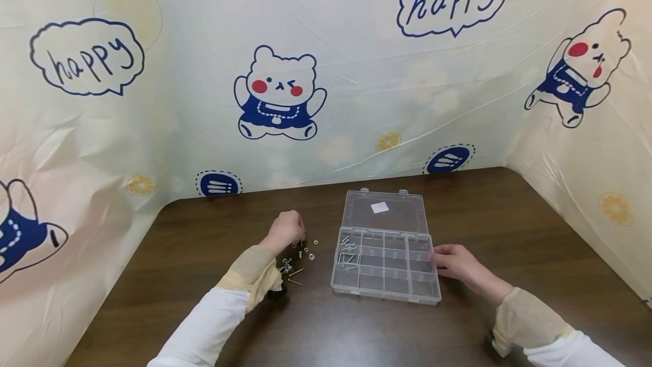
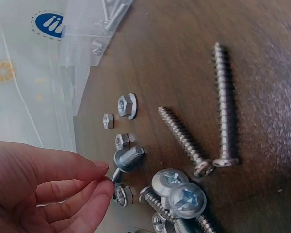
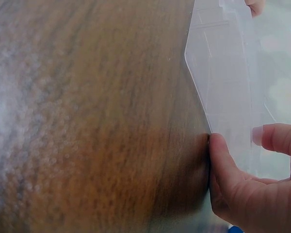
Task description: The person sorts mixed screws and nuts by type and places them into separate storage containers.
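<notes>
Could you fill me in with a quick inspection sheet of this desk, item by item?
Surface: dark wooden table.
Job's things: clear organizer box, lid open, a few screws in its left compartments; loose screws and nuts beside it.
Clutter: nothing seen.
Hands: left hand pinches a small piece over the pile; right hand holds the box's right edge.
Cables: nothing seen.
Surroundings: cartoon bear sheeting walls the table.
</notes>
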`<state>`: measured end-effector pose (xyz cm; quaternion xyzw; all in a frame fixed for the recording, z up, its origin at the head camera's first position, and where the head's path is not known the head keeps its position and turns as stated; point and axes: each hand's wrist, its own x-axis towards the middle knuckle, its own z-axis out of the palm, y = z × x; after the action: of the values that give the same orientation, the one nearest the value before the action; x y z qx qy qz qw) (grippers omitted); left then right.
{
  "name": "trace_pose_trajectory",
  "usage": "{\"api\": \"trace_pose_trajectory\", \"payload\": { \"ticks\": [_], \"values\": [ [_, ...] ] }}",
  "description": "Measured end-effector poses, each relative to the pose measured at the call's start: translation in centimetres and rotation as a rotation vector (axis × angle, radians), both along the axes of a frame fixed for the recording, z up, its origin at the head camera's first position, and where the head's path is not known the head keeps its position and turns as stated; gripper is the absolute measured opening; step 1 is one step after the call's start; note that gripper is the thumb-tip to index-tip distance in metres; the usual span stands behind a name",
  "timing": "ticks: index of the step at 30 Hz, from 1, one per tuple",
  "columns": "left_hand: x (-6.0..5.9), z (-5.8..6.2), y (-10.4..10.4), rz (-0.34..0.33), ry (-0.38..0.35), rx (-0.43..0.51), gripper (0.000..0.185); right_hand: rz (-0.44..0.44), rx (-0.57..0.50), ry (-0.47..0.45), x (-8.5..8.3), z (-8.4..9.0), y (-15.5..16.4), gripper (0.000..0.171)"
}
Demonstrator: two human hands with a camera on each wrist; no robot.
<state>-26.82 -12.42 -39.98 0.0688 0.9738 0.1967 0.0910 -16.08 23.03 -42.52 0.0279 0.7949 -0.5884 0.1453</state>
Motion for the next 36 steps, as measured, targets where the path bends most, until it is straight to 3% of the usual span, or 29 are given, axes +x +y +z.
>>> {"api": "trace_pose_trajectory", "payload": {
  "ticks": [11,18,30,36],
  "values": [
    [0.2,-0.1,0.7,-0.039,0.031,-0.082,0.015,-0.002,0.031,-0.011,0.1,0.1,-0.1,0.042],
    [0.1,-0.1,0.8,-0.034,0.030,-0.055,0.018,0.005,0.018,-0.010,0.0,0.2,0.0,0.042],
    [0.4,-0.3,1.1,-0.110,0.058,-0.088,0.013,0.004,0.019,-0.008,-0.1,0.1,-0.1,0.043],
    [0.5,0.2,1.1,-0.129,0.042,-0.021,0.019,0.002,0.014,-0.004,0.0,0.0,0.0,0.042]
  ]
}}
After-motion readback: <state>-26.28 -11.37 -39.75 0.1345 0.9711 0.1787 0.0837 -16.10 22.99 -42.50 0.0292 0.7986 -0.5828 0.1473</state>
